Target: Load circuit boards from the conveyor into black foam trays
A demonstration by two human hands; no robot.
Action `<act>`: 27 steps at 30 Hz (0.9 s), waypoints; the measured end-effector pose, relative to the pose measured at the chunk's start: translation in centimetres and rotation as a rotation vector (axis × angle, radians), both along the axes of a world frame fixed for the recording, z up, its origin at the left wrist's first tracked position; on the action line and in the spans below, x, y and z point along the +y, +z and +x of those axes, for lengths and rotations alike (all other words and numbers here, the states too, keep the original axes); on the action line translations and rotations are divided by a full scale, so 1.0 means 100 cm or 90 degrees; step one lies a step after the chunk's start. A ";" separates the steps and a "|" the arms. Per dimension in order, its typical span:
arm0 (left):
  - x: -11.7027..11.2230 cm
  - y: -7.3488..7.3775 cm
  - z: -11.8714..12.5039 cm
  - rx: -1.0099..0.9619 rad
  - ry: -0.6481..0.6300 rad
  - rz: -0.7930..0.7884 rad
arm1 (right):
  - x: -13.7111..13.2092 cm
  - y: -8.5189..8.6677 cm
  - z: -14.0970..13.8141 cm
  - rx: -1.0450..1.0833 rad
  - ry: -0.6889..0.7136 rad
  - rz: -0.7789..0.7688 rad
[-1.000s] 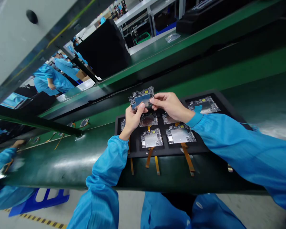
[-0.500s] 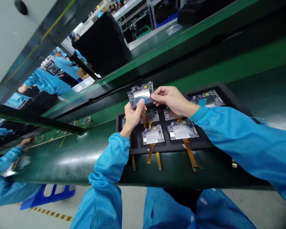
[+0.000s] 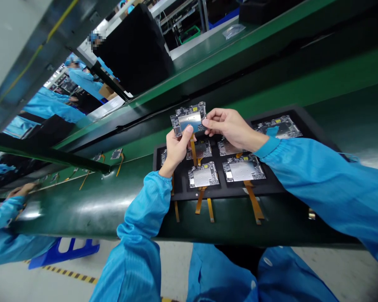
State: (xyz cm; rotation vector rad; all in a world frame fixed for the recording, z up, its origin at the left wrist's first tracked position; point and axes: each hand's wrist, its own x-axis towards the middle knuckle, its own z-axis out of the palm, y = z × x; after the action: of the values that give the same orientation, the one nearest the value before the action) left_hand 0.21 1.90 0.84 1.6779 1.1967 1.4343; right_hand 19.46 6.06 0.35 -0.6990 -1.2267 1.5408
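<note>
Nearest, orange ribbons [image 3: 211, 209] overhung the front rim of a black tray [image 3: 222, 194], ending short of the front edge of the bench [image 3: 91, 205]. Left of the tray, bench surface gave room beside the left sleeve [image 3: 146, 209]. Seated boards [image 3: 203, 177] lay in the tray's compartments. Toward its far rim, the left hand [image 3: 177, 149], fingers curled, gripped a raised circuit board [image 3: 190, 119] at its lower edge; the right hand [image 3: 227, 126], nearly closed, pinched its right edge. Beyond, well apart, ran a green ledge [image 3: 208, 63].
</note>
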 end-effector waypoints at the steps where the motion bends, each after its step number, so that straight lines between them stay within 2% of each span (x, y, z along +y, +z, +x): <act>1: 0.000 0.000 0.000 -0.003 0.004 0.000 | 0.000 0.001 0.000 0.002 0.004 -0.006; 5: 0.000 -0.002 -0.002 -0.015 0.012 -0.011 | -0.001 0.003 0.003 -0.024 -0.003 -0.005; 14: 0.002 -0.009 -0.002 0.027 -0.027 -0.005 | 0.001 0.002 0.008 -0.054 -0.052 0.035; 22: 0.001 -0.006 -0.006 0.001 -0.044 0.060 | 0.003 0.001 0.011 -0.049 -0.003 0.002; 27: 0.001 -0.007 -0.005 0.017 -0.036 0.022 | 0.003 0.002 0.012 -0.088 -0.015 0.039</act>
State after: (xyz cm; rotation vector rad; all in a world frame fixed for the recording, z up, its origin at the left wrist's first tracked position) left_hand -0.33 1.97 0.19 1.7454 1.1365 1.4101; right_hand 20.64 6.35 0.51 -0.7880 -1.3568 1.4491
